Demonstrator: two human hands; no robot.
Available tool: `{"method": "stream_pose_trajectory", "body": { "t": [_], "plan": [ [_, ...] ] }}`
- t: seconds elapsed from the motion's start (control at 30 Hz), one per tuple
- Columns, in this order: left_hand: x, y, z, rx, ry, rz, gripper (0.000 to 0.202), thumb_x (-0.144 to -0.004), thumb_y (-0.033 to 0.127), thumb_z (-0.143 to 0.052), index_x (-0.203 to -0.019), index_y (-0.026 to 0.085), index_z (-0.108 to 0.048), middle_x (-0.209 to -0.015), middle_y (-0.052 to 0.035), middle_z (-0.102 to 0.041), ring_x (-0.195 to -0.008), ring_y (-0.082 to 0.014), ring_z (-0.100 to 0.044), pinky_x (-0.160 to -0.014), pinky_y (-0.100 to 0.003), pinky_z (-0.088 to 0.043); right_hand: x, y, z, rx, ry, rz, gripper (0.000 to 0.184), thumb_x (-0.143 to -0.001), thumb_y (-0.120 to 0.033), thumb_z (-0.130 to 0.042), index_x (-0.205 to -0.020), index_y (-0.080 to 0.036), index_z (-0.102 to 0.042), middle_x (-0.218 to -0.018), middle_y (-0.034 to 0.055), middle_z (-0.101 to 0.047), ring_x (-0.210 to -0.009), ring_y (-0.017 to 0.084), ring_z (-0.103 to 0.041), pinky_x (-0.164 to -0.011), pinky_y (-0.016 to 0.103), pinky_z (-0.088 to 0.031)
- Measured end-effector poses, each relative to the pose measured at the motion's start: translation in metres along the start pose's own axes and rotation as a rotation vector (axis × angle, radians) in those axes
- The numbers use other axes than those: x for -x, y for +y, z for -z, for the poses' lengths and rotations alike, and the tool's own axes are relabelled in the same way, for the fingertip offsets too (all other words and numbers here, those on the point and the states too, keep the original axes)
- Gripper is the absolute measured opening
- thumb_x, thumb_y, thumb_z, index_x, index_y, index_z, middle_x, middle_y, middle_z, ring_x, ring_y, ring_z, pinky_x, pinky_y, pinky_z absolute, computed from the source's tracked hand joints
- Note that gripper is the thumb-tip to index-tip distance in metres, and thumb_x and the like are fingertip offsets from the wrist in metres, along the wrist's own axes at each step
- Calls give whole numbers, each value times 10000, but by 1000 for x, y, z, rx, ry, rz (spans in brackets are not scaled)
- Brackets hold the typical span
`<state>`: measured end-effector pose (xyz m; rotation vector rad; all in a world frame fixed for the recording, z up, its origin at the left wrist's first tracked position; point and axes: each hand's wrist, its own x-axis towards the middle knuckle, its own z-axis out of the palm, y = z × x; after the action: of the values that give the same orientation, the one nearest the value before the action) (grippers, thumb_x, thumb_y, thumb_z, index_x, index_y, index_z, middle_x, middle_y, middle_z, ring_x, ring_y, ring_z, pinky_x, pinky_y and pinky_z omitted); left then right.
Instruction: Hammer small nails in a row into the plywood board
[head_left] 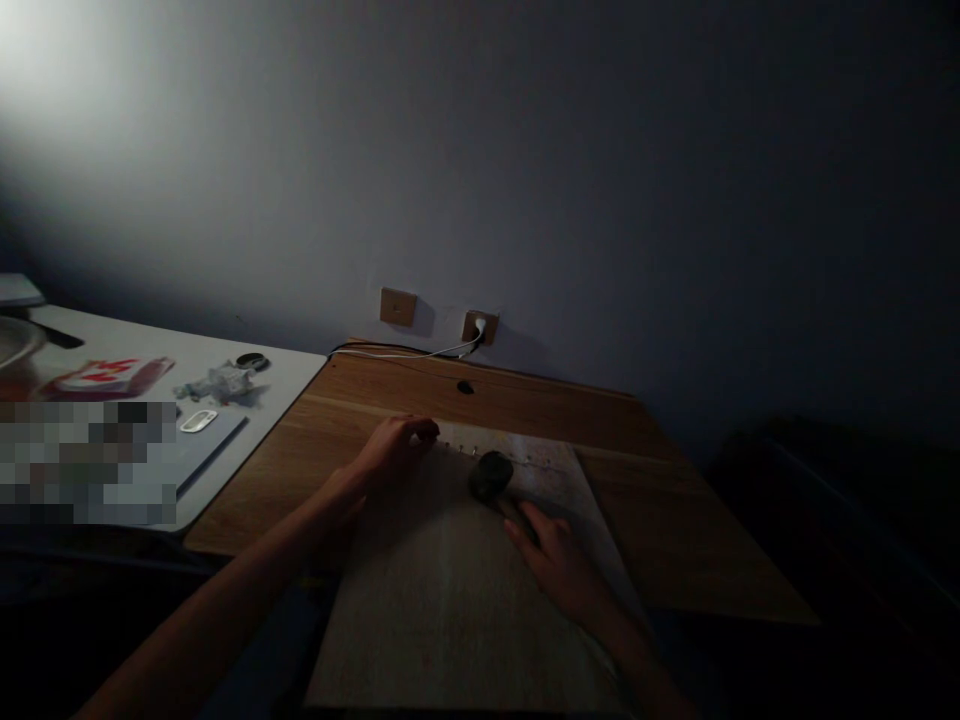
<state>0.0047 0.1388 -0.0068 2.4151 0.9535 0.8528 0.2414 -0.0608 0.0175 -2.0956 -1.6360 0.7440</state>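
Observation:
My right hand [553, 560] grips the handle of a mallet [491, 476] with a thick dark head. The mallet's head is over the far part of a pale board [450, 590], close to a row of small shiny studs [461, 450]; I cannot tell whether it touches the board. At the board's far left corner is my left hand [397, 445], its fingers curled together beside the left end of that row. Whatever those fingertips hold is hidden in shadow.
Under the board is a wooden table [690, 530]. A white table [292, 375] adjoins it on the left, bearing a red-and-white packet [112, 376], crumpled plastic [225, 382] and a round dark lid [252, 361]. Cables run from a wall socket [480, 327] along the back edge.

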Motion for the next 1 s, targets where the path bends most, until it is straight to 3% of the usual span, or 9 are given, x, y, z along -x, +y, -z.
{"method": "stream_pose_trajectory", "body": {
  "t": [0.2,0.4,0.63,1.0],
  "plan": [
    [8,-8,-9,-96,-4,-6,271,-814,78,-572,-979,200,-749,-896,-47,-735,-817,-170,-669,-752,-244,-489,2,-4,0,-35,25,-13,552,-949,-544,-432,-1298,-176,-649,-1018,138,-710,-1041,313,-669,-851,388,-507],
    [9,-6,-7,-108,15,-23,240,-830,63,-587,-958,195,-741,-889,-41,-733,-827,-170,-667,-769,-247,-484,1,-8,0,-70,24,11,463,-955,-538,-444,-1198,-228,-688,-869,70,-709,-872,267,-690,-734,343,-510],
    [10,-5,-6,-155,9,-66,230,-842,63,-589,-974,179,-737,-895,-51,-735,-832,-173,-670,-806,-270,-498,-2,-8,-3,-60,43,48,413,-948,-514,-466,-1111,-213,-697,-862,67,-700,-863,257,-675,-747,339,-479],
    [10,-8,-10,-15,-2,-59,200,-838,89,-596,-956,175,-732,-931,-58,-702,-792,-155,-647,-732,-242,-494,-8,-17,-4,-98,43,122,388,-952,-475,-474,-1080,-184,-696,-759,50,-684,-746,233,-660,-637,305,-447]
  ]
}}
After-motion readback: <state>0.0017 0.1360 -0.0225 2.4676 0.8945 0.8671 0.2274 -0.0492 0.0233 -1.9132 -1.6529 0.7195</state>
